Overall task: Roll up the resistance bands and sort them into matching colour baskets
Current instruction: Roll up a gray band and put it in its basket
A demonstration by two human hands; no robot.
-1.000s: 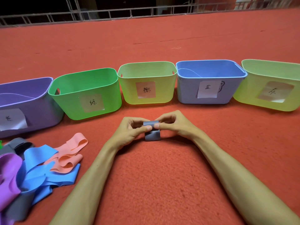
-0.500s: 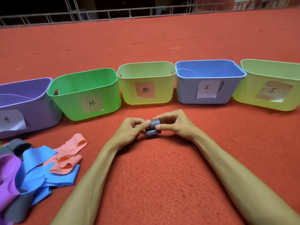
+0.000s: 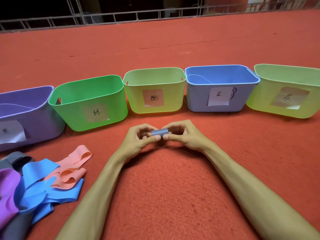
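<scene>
– Grey band roll (image 3: 159,132): wound tight into a short cylinder, lying crosswise. Held how?

– Pinched from both ends. Left hand (image 3: 138,140) on the left end, right hand (image 3: 184,135) on the right, fingers of both curled round it, thumb tips (image 3: 157,138) almost meeting at its near side.

– And where?

– Just above the red carpet (image 3: 164,196), on the near side of the basket row, in front of the middle yellow-green basket (image 3: 134,101) with the pinkish paper label.

– Rest of the row?

– From the left: purple basket (image 3: 39,125), green basket (image 3: 72,115), then the middle one, blue basket (image 3: 197,99), second yellow-green basket (image 3: 256,103) at the far right. Side by side, close together, a paper label with a handwritten character on every front.

– Loose bands?

– Heaped at the lower left, well apart from the hands. Pink band (image 3: 69,168) nearest the baskets, blue bands (image 3: 38,193) under it, purple band (image 3: 7,193) at the left edge, grey bands (image 3: 15,226) beneath. All unrolled and overlapping.

– Beyond the baskets?

– More carpet, then a metal railing (image 3: 121,14) against the dark.
</scene>
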